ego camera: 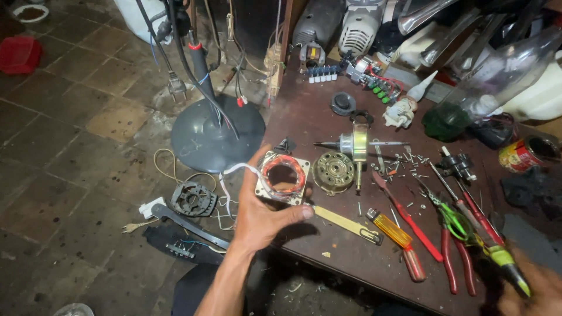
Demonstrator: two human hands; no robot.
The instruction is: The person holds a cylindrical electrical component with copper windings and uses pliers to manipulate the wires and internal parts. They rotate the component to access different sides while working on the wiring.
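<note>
Head view: the left hand (257,219) has its fingers (295,213) curled round the stator (283,177), a square steel frame with copper windings, held just over the tabletop (328,111) edge. The rotor housing (333,171) lies just right of the stator, the shaft (357,143) beyond it. The right hand (535,292), well right of the stator, grips a green-tipped tool (504,264). Better to grip the steel frame, sparing windings and white leads (234,171).
</note>
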